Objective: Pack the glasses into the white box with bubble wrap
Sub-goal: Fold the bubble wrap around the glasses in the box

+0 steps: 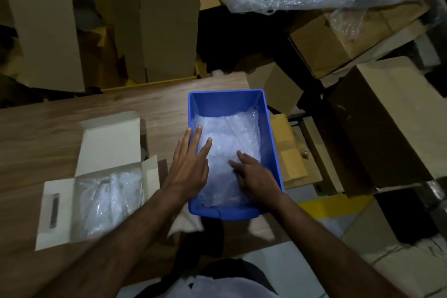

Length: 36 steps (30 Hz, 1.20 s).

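Both hands are down in the blue plastic bin point(272, 152) at the middle of the frame, on the bubble wrap point(232, 133) that fills its floor. The left hand point(187, 164) lies flat with its fingers straight and spread, the outer fingertips near the bin's left wall, holding nothing. The right hand point(254, 176) rests lower right of it with its fingers bent down onto the wrap; whether they pinch a fold or only press cannot be told from this view.

No glasses show clearly in the bin; if a pair lies under or inside the plastic, the wrap hides it. To the lower left of the frame sits the white box point(58, 201), its flaps open on the wooden table point(48, 128), already holding a wrapped bundle point(108, 198) with a dark, thin shape faintly showing through it, possibly a frame arm.

By my judgement the wrap is very light, soft and slippery, and it will crumple and slide rather than lift as one sheet, so it wants a pinch at an edge or a gathered fold with the other hand steadying it. Any glasses inside are fragile at the lenses and hinges; they are best cradled from below through the padding, not squeezed across the middle.
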### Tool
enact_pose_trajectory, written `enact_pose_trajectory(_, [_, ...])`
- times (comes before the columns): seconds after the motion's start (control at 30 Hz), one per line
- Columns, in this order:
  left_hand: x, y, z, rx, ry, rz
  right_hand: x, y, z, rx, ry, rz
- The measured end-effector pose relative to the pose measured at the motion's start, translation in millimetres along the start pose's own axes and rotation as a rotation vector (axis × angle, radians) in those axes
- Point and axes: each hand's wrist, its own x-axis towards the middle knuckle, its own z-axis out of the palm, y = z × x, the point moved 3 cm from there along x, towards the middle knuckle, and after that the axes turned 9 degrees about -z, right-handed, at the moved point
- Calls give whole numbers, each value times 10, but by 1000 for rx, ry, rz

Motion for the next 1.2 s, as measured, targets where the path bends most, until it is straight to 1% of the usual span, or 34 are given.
enact_pose_trajectory(0.13, [5, 20, -66, 14, -58, 8, -81, -49, -138, 18, 197, -48])
enact_pose_trajectory(0.23, [-25, 24, -113, 59, -86, 34, -122, -94, -228, 55, 304, -21])
enact_pose_trajectory(0.37, [-107, 87, -75, 136, -130, 80, -165, -193, -316, 68, 416, -57])
enact_pose_trajectory(0.47, [-25, 180, -66, 98, -93, 68, -189, -267, -412, 77, 470, -99])
enact_pose_trajectory(0.53, [44, 190, -159, -25, 5, 39, -205, -312, -514, 24, 503, -142])
enact_pose_trajectory(0.6, [31, 142, -370, -240, 68, 28, -216, -352, -626, -31, 511, -207])
enact_pose_trajectory(0.67, [-66, 86, -633, -423, 63, 100, -221, -418, -694, -17, 479, -290])
enact_pose_trajectory(0.7, [-136, 55, -770, -452, 62, 146, -214, -470, -704, 12, 438, -320])
enact_pose_trajectory(0.77, [-268, -33, -1018, -452, 97, 208, -162, -600, -663, 35, 329, -328])
enact_pose_trajectory(0.83, [-382, -156, -1220, -418, 136, 229, -66, -750, -589, -20, 258, -349])
enact_pose_trajectory(0.9, [-506, -298, -1396, -372, 182, 253, 53, -928, -560, -61, 284, -390])
enact_pose_trajectory(0.97, [-646, -490, -1522, -332, 222, 262, 155, -1131, -593, -81, 391, -443])
enact_pose_trajectory(1.07, [-837, -863, -1659, -294, 244, 221, 251, -1411, -604, -106, 464, -557])
enact_pose_trajectory(1.13, [-955, -1078, -1704, -336, 232, 177, 311, -1496, -562, -99, 440, -597])
enact_pose_trajectory(1.2, [-1060, -1252, -1725, -464, 183, 95, 367, -1551, -517, -26, 359, -644])
